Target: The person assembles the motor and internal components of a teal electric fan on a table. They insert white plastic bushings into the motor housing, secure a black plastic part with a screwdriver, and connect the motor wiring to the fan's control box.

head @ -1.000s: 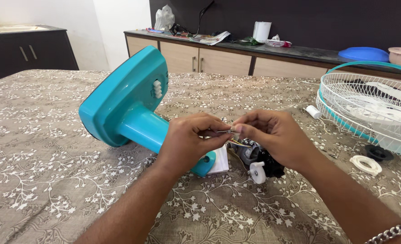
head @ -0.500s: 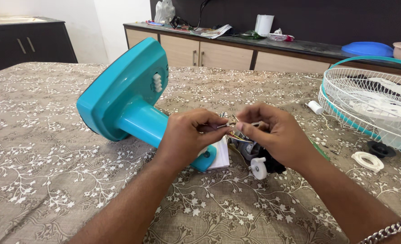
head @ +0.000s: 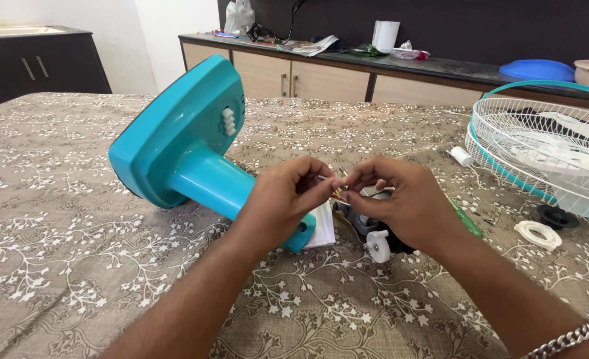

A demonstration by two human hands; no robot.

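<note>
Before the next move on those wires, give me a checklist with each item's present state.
1. Left hand pinching thin wires: ok.
2. Right hand pinching the same wires: ok.
3. Teal fan stand lying on its side on the table: ok.
4. Motor resting under the hands, white knob visible: ok.
5. Wire ends bare or joined: cannot tell.
6. Fan guard apart from the hands: ok.

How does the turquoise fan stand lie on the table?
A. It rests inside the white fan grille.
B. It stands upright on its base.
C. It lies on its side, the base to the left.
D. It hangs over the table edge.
C: the turquoise fan stand lies tipped on its side on the tablecloth, base to the left, neck running toward both hands, apart from the white fan grille.
</note>
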